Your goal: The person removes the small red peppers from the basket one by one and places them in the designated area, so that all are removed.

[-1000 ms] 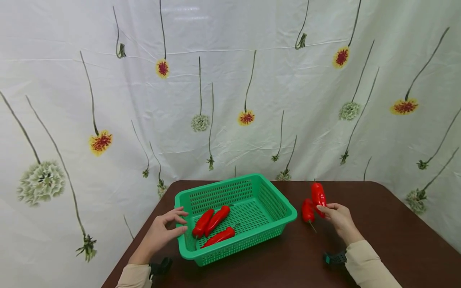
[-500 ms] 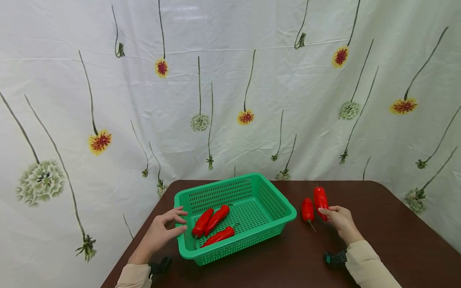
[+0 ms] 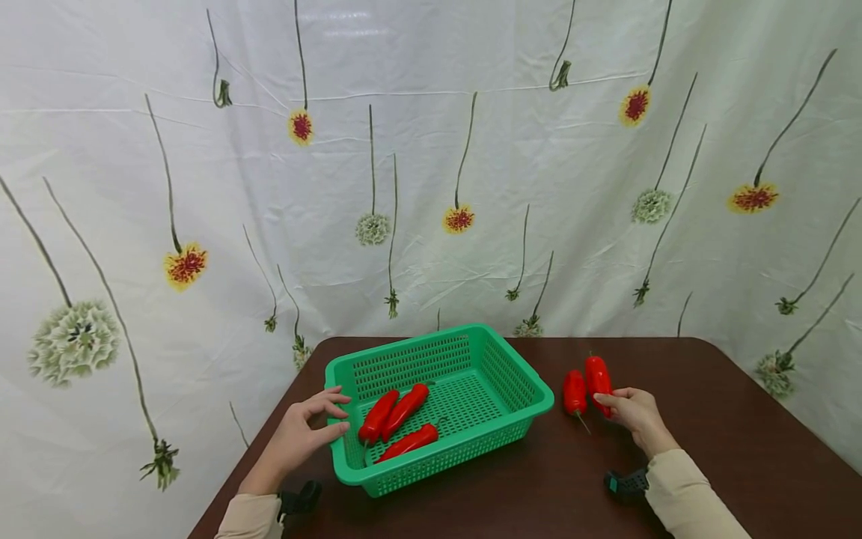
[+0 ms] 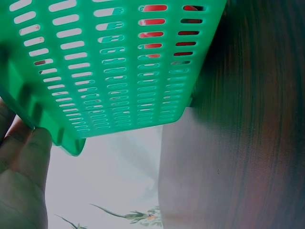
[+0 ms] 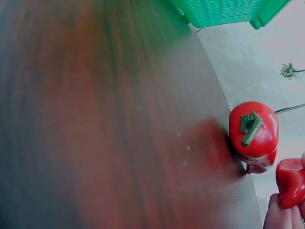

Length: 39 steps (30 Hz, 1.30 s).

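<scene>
Held pepper: right of basket — partly hidden by thumb; glossy, red.
Right hand: pinching it.
Left hand: thumb and fingers spread apart at basket's left rim.

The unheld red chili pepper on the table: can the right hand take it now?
Probably not: the right hand pinches the nearer chili pepper, which is between it and the unheld chili pepper.

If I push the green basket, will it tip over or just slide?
Probably slide: the basket looks wide and low. It may feel light for its size, since its walls are full of holes. The peppers inside might shift about, because they seem to lie loose.
</scene>
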Tool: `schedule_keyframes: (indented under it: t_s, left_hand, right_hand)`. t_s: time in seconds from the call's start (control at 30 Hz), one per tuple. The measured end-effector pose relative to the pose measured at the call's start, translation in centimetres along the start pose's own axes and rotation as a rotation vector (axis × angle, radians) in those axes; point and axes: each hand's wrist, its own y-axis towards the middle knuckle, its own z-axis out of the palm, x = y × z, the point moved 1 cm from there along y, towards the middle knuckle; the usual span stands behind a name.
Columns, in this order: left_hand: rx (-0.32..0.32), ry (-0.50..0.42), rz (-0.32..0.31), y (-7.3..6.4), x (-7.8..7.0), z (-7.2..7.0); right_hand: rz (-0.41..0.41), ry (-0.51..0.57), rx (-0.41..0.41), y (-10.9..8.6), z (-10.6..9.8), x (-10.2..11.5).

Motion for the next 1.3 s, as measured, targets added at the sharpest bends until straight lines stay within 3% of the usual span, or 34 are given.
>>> schedule_keyframes:
  t_s: [0.6, 0.9, 1.3]
  left_hand:
    - [-0.007, 0.004, 0.040, -0.08, -0.03, 0.09]
    - [-0.001, 0.012, 0.010, 0.01, -0.24, -0.01]
    - [-0.007, 0.032, 0.019, -0.18, -0.60, -0.02]
  right_hand:
    - [0.009, -0.019, 0.018, 0.07, -0.01, -0.38]
    - [0.005, -0.038, 0.013, 0.19, -0.05, -0.58]
    - [0.010, -0.101, 0.010, 0.36, -0.16, -0.73]
